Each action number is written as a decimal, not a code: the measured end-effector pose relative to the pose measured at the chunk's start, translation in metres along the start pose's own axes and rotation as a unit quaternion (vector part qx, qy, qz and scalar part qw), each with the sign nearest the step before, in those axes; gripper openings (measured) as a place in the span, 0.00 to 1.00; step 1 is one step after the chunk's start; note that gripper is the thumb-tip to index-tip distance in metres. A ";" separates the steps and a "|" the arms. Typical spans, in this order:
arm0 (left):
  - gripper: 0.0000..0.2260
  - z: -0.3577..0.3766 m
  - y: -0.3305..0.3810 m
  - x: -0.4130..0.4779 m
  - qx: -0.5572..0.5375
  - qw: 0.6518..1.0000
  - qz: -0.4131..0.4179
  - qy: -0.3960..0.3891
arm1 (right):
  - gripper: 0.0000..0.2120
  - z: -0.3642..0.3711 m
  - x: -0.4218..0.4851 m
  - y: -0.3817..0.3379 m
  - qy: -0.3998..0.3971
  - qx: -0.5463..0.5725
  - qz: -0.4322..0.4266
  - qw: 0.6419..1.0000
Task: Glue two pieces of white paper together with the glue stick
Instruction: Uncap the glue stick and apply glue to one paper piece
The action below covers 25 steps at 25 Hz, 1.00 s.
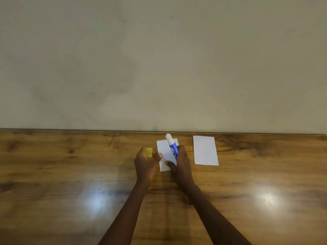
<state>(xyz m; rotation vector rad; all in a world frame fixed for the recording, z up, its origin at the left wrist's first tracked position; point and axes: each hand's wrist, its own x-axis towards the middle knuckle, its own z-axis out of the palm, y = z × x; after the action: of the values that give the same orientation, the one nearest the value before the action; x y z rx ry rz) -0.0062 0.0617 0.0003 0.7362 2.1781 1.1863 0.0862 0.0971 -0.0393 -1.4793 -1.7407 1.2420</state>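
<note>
Head cam is looking down at your wooden table (70,174), which runs right up against a plain beige wall (159,59). Going left to right: your left hand (146,160) is curled around the yellow cap (149,152), so that one's off the stick, and your fingertips sit right at the left edge of the first piece of white paper (165,152). That sheet lies flat on the table near the wall, partly covered by both your hands. Then your right hand (182,161) has the glue stick (172,145) gripped around its blue body, held over the sheet with the white glue end pointing up and away from you, toward the wall; can't tell if the bottom of it touches the paper. Further right, well apart from your hands, the second piece of white paper (205,150) lies flat on its own. You've also got two bright light glares (269,198) bouncing off the tabletop closer to you.
</note>
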 end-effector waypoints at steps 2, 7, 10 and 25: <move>0.11 0.001 -0.007 -0.010 0.031 0.999 0.035 0.020 | 0.24 -0.015 -0.019 0.011 -0.043 -0.014 0.001 0.999; 0.29 0.008 -0.043 -0.040 0.164 0.984 0.073 0.002 | 0.26 -0.040 -0.040 0.016 -0.113 -0.098 -0.001 0.989; 0.37 0.009 -0.054 -0.048 0.204 0.975 0.092 0.015 | 0.19 -0.038 -0.042 0.004 -0.082 -0.057 -0.019 0.995; 0.31 0.010 -0.064 -0.045 0.184 0.970 0.152 0.043 | 0.10 0.007 -0.030 -0.008 0.095 0.219 -0.018 0.971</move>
<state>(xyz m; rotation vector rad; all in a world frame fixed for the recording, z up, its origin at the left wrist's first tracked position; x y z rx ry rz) 0.0190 0.0074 -0.0508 1.2323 2.4554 0.9758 0.0836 0.0668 -0.0303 -1.2506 -1.2625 1.3138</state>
